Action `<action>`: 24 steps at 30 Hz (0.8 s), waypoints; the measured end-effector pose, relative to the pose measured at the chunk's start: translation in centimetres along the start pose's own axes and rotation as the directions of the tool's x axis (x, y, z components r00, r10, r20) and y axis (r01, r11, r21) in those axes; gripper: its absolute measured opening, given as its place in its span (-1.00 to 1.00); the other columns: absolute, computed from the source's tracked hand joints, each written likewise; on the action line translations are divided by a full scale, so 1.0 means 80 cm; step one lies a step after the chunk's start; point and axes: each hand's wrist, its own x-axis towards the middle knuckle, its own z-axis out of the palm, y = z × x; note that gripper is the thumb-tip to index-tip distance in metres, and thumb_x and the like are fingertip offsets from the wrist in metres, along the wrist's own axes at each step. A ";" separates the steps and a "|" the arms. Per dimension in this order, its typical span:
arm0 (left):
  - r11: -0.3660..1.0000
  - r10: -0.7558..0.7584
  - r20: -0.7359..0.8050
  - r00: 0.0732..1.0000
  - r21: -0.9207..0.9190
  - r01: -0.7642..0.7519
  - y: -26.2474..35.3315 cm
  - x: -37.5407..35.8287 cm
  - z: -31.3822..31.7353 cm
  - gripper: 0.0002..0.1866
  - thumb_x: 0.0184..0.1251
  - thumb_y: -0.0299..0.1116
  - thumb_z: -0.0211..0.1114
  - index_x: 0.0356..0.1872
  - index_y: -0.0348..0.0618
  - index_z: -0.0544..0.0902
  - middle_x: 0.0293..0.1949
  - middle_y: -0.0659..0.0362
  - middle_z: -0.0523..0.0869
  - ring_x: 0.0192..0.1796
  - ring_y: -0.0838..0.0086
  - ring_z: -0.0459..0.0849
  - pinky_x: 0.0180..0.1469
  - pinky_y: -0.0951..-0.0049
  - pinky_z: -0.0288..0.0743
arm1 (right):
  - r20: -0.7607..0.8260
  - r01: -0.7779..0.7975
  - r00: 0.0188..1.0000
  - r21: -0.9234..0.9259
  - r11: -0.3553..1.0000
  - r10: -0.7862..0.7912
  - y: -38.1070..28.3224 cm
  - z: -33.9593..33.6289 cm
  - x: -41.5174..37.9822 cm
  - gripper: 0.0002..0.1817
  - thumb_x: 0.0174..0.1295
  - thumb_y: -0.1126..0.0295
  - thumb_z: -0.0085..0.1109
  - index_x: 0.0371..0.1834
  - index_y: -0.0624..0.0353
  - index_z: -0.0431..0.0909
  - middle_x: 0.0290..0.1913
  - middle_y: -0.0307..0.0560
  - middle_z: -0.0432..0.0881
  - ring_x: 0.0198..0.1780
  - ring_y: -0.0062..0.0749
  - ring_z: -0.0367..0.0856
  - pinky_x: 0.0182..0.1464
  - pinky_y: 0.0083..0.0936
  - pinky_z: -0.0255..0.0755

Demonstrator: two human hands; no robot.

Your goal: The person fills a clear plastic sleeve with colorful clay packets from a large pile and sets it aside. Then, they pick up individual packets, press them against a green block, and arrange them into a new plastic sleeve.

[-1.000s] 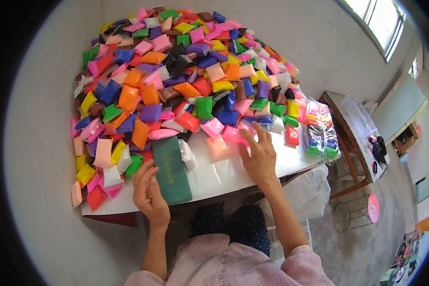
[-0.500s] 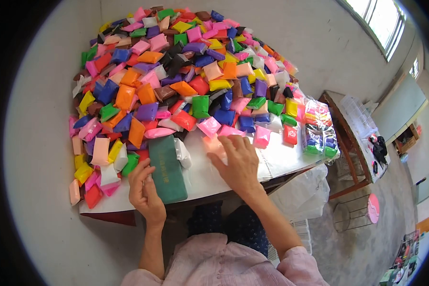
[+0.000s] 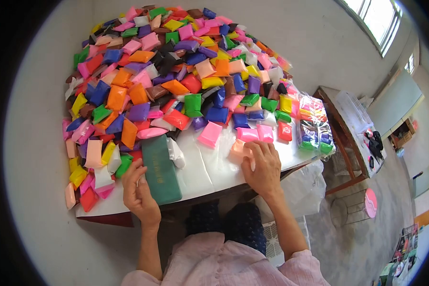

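Observation:
My right hand (image 3: 263, 170) has its fingers and thumb on a peach packet (image 3: 239, 151), which rests on the white tabletop (image 3: 202, 178); the fingers partly cover it. Just behind that packet lie two pink packets (image 3: 247, 134), side by side. Another pink packet (image 3: 210, 134) lies to the left. My left hand (image 3: 139, 190) is loosely curled beside the left edge of a dark green box (image 3: 160, 171), and I see nothing in it. Against the box's right side leans a white packet (image 3: 176, 153).
A big heap of coloured packets (image 3: 138, 95) covers the back and left of the table against the wall. Clear bags of packets (image 3: 314, 128) stand at the right end. Beyond are a wooden table (image 3: 345, 138), a pink-topped wire stool (image 3: 370, 203) and a plastic bag (image 3: 300, 188).
My right hand has slid the peach packet to the right, close to the pink packets. One pink packet behind it now lies squarely beside its neighbour. My left hand stays by the green box.

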 end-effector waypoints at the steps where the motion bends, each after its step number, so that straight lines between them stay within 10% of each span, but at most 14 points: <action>1: 0.999 0.031 -0.016 0.999 0.028 -0.031 0.004 0.001 0.000 -0.75 0.37 -0.61 0.04 -0.03 -0.40 0.62 0.11 -0.10 0.65 0.19 0.22 0.58 0.27 0.29 0.40 | -0.012 -0.009 1.000 0.057 0.998 0.010 0.001 -0.008 -0.001 -0.63 0.02 0.47 0.23 -0.03 0.18 0.58 -0.04 0.02 0.62 0.00 -0.06 0.56 0.00 -0.20 0.44; 5: 0.950 0.241 0.007 0.971 0.202 -0.237 0.066 -0.002 -0.003 -0.69 0.44 -0.53 0.00 0.11 -0.37 0.56 0.07 -0.08 0.65 0.15 0.30 0.60 0.16 0.33 0.51 | 0.064 -0.148 0.989 0.545 0.825 0.135 0.008 -0.029 -0.006 -0.70 0.14 0.46 0.20 -0.03 0.21 0.61 0.00 -0.01 0.66 0.02 -0.17 0.62 -0.03 -0.34 0.49; 8: 0.869 -0.204 0.396 0.895 -0.347 0.352 0.127 -0.025 0.015 -0.66 0.50 -0.45 0.00 0.19 -0.36 0.51 0.05 -0.07 0.67 0.01 0.39 0.64 -0.09 0.41 0.62 | 0.266 -0.296 0.955 0.840 0.455 0.131 0.008 -0.034 -0.009 -0.66 0.20 0.41 0.18 0.03 0.29 0.62 0.08 -0.02 0.65 0.14 -0.33 0.58 0.13 -0.40 0.46; 10: 0.641 -0.398 0.593 0.700 -0.366 0.674 0.140 -0.025 0.042 -0.62 0.58 -0.33 0.03 0.27 -0.32 0.44 -0.05 0.01 0.69 -0.33 0.58 0.61 -0.32 0.58 0.57 | 0.325 -0.327 0.944 0.903 0.280 0.055 0.008 -0.033 -0.008 -0.65 0.20 0.40 0.16 0.03 0.32 0.62 0.10 -0.01 0.63 0.18 -0.34 0.56 0.20 -0.40 0.43; 24: 0.936 -0.198 0.654 0.730 -0.095 0.339 0.089 -0.041 0.095 -0.77 0.50 -0.32 0.24 -0.18 -0.34 0.62 -0.48 0.05 0.61 -0.51 0.44 0.57 -0.41 0.39 0.43 | 0.387 -0.340 0.917 0.883 0.325 -0.093 0.009 -0.027 -0.032 -0.56 0.05 0.60 -0.13 0.01 0.31 0.60 0.16 0.04 0.61 0.21 -0.26 0.57 0.28 -0.36 0.41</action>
